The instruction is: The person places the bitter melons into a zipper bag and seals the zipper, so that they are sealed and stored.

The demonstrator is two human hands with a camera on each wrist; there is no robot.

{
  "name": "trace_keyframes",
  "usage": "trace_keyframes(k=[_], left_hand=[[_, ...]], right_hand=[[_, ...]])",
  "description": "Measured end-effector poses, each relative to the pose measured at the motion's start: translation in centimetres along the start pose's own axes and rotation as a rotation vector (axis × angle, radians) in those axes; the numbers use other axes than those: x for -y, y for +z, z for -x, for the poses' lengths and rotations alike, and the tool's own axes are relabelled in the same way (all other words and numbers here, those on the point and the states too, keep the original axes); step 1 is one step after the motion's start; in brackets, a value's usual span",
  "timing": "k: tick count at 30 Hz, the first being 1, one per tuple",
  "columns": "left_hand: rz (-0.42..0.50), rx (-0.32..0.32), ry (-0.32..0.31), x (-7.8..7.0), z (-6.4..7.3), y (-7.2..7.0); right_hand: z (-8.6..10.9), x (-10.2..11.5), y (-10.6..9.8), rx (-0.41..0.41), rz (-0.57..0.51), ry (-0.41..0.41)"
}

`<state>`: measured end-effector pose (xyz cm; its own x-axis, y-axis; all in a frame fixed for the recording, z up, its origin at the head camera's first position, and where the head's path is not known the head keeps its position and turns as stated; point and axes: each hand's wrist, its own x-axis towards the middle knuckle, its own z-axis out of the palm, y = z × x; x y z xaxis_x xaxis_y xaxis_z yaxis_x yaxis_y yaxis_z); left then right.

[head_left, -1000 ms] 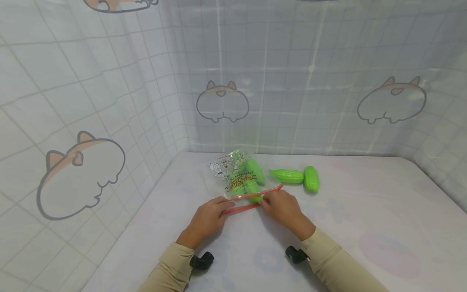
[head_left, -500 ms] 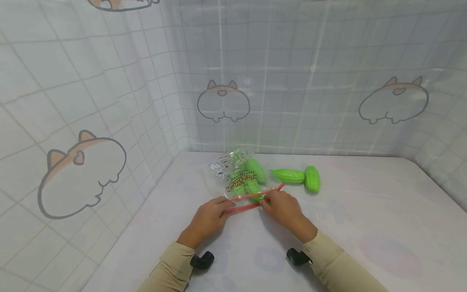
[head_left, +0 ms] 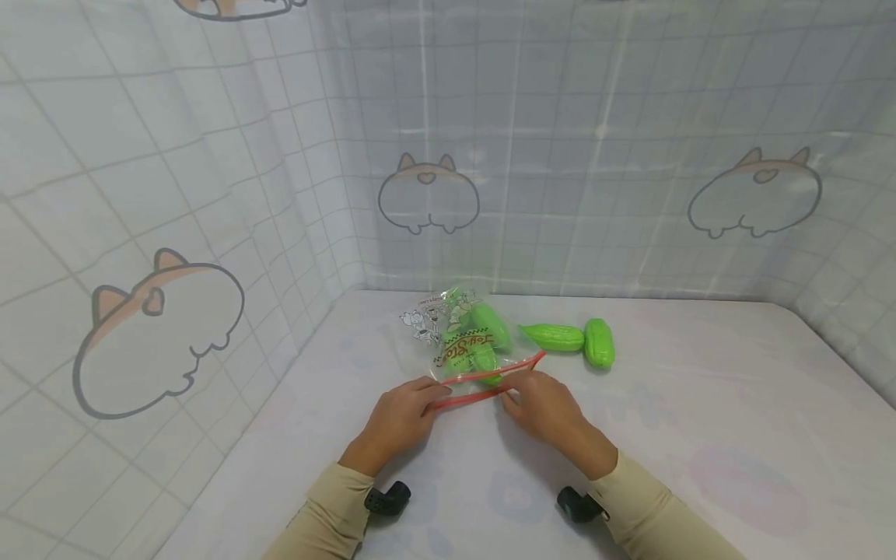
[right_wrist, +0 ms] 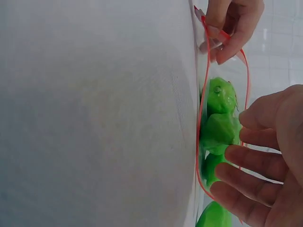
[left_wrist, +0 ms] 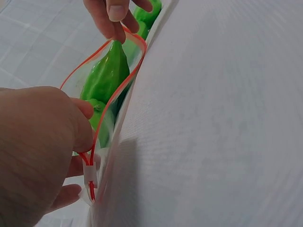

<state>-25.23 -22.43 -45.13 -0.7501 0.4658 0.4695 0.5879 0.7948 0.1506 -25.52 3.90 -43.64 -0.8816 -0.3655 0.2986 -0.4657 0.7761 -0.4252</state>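
A clear zip bag with red edging lies on the table, its mouth towards me. Several green, ridged bitter gourds are inside, one with its pointed tip at the mouth. My left hand pinches the bag's left corner, close to the white slider. At the right part of the mouth is my right hand, its fingers loosely extended, as the right wrist view shows. In the left wrist view its fingertips are right at the gourd's tip. The mouth gapes between the red edges.
Two more bitter gourds lie right of the bag, one sideways and one lengthwise. The white table ends at a tiled-pattern curtain behind and on the left. A dark wrist camera sits under each sleeve.
My right hand has loosened its fingers at the bag's mouth, and its wrist has shifted slightly right and towards me. My left hand stays on its corner; the loose gourds lie unmoved.
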Motion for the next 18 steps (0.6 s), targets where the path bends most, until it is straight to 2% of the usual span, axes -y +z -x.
trace_keyframes(k=[5,9,18], left_hand=[[-0.016,-0.017,0.001,-0.05,0.06,-0.06],[0.001,0.004,-0.008,-0.04,0.04,-0.07],[0.03,0.027,-0.003,-0.17,-0.02,-0.14]], right_hand=[[0.26,0.2,-0.11,0.028,-0.013,-0.059],[0.24,0.4,-0.08,0.041,0.025,-0.089],[-0.09,0.49,0.19,0.083,0.098,-0.079]])
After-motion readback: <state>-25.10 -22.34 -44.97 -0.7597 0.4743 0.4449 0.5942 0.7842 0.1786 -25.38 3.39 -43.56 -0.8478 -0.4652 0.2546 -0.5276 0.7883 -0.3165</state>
